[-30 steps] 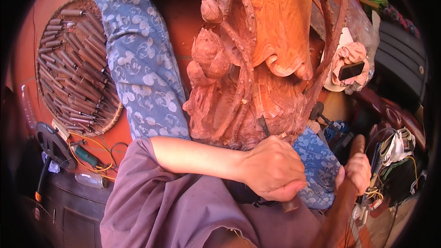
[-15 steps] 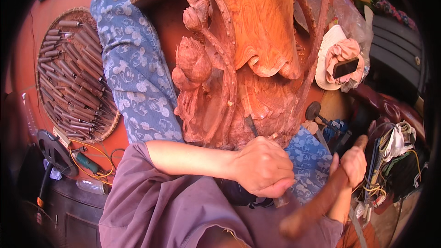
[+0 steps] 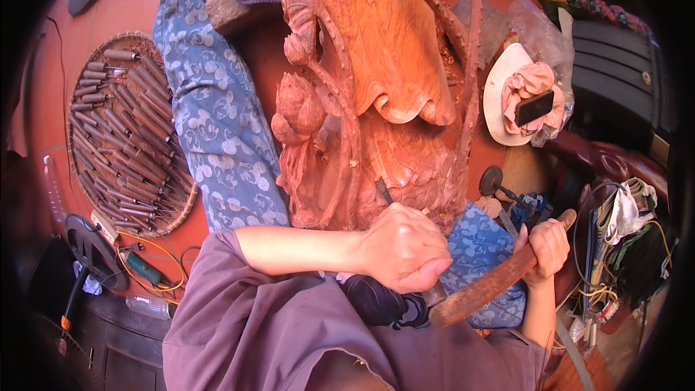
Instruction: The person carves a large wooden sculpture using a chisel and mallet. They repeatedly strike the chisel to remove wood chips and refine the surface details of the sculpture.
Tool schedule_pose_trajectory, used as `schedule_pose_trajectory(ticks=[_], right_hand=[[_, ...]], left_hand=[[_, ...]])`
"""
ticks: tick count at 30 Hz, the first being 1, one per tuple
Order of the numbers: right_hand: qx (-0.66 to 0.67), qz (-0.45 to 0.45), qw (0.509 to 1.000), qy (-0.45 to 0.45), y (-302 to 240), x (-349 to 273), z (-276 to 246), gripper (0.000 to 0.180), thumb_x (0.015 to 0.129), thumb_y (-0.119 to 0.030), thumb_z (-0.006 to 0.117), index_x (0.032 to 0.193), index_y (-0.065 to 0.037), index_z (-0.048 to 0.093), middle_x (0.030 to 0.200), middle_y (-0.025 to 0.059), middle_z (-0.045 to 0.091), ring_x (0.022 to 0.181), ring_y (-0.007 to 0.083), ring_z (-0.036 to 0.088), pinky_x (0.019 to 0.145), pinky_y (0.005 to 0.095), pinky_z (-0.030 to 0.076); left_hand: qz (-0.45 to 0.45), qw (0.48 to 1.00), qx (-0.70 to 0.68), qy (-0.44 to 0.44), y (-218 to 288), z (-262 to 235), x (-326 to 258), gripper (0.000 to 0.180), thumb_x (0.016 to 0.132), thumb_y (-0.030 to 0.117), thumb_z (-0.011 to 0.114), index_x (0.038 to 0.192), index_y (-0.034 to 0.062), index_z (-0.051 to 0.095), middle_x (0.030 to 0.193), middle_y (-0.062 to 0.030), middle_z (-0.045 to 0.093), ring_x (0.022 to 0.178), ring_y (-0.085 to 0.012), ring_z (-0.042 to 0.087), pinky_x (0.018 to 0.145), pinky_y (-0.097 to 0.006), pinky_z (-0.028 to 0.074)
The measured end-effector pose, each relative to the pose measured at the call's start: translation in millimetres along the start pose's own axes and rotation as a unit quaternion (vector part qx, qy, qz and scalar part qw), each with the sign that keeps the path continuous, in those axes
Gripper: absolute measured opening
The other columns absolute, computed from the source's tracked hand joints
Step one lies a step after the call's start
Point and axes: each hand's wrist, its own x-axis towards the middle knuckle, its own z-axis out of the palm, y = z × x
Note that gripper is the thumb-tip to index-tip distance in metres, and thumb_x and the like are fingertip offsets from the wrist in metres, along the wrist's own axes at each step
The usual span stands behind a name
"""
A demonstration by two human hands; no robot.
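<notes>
My left hand [image 3: 407, 250] is closed around a chisel [image 3: 383, 190], its blade against the lower part of a reddish wood carving [image 3: 413, 159]. The chisel's butt end shows below my fist. In my right hand [image 3: 548, 250] is a wooden club mallet [image 3: 492, 286], gripped near its thin end. The mallet's thick end lies right at the chisel's butt; whether they touch I cannot tell. The carving has a smooth orange draped part [image 3: 391, 43], a lotus-like bud [image 3: 298, 108] and thin curved stems. It lies between my legs in blue patterned trousers [image 3: 224, 123].
On the left, a round woven tray [image 3: 192, 206] holds several wooden-handled carving tools. A green power tool [image 3: 141, 268] with a yellow cord lies near a plastic bottle [image 3: 150, 307]. At right are a pale hat [image 3: 499, 101] with a phone [image 3: 534, 108] on it, and a clutter of cloths and cords [image 3: 622, 239].
The mallet has swung up and inward, from blurred below the chisel to its butt end. My view has shifted slightly, and my left hand still holds the chisel on the carving.
</notes>
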Motion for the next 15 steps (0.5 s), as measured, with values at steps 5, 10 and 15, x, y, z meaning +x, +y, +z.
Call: schedule_pose_trajectory(ticks=[5, 10, 15], right_hand=[[0.172, -0.016, 0.983, 0.063, -4, -8, 3, 0.028, 0.066, 0.007, 0.073, 0.078, -0.003, 0.050, 0.067, 0.0107, 0.055, 0.057, 0.0286, 0.056, 0.059, 0.0418, 0.052], [0.084, 0.025, 0.995, 0.047, -2, 1, -5, 0.028, 0.071, 0.006, 0.073, 0.078, -0.004, 0.047, 0.065, 0.0104, 0.055, 0.053, 0.0256, 0.053, 0.055, 0.0386, 0.049], [0.182, 0.072, 0.979, 0.062, 5, 4, -2, 0.028, 0.073, 0.006, 0.073, 0.081, -0.003, 0.048, 0.065, 0.0089, 0.053, 0.055, 0.0231, 0.050, 0.055, 0.0352, 0.046]], left_hand=[[-0.021, 1.000, -0.005, 0.015, 1, 0, 2, 0.021, 0.082, 0.015, 0.060, 0.063, 0.0078, 0.056, 0.058, -0.0059, 0.050, 0.050, -0.0285, 0.053, 0.048, -0.039, 0.044], [0.012, 0.998, 0.060, -0.030, 16, 1, 13, 0.029, 0.082, 0.023, 0.063, 0.061, 0.0107, 0.047, 0.060, -0.0022, 0.044, 0.053, -0.0225, 0.050, 0.047, -0.035, 0.038], [-0.019, 0.998, -0.020, -0.049, 37, 3, 19, 0.034, 0.083, 0.031, 0.065, 0.062, 0.0122, 0.047, 0.064, -0.0010, 0.043, 0.057, -0.0181, 0.048, 0.049, -0.031, 0.034]])
